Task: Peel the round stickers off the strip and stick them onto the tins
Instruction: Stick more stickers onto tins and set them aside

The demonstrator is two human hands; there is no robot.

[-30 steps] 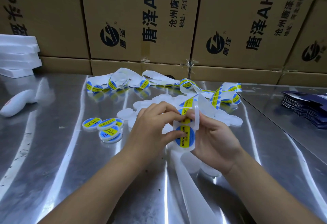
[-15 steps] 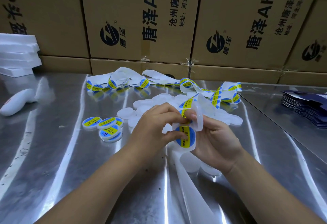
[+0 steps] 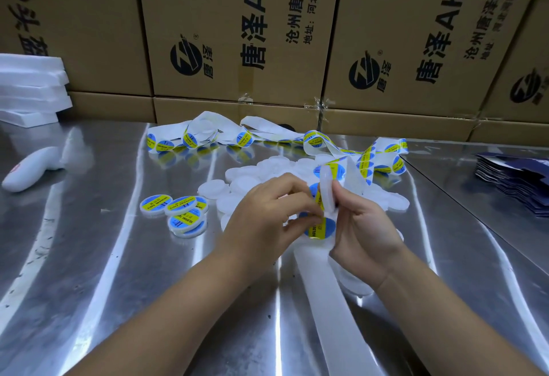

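A long white backing strip (image 3: 326, 295) with round blue-and-yellow stickers runs from the table's back down past my hands. My right hand (image 3: 361, 231) pinches a small white round tin (image 3: 327, 190), held on edge, together with the strip. My left hand (image 3: 267, 221) grips a sticker (image 3: 315, 197) at its edge, against the tin. Another sticker (image 3: 320, 228) sits on the strip just below. Three labelled tins (image 3: 178, 212) lie to the left. A heap of bare white tins (image 3: 252, 179) lies behind my hands.
The coiled rest of the strip (image 3: 267, 138) lies at the back of the metal table (image 3: 89, 286). Cardboard boxes (image 3: 237, 34) wall off the back. White foam sheets (image 3: 29, 90) and a white handheld device (image 3: 32, 168) are at the left; dark flat packets (image 3: 517, 182) at the right.
The tin in my right hand has turned more edge-on and both hands have closed in together. My left fingers have slid down onto the sticker beside the tin.
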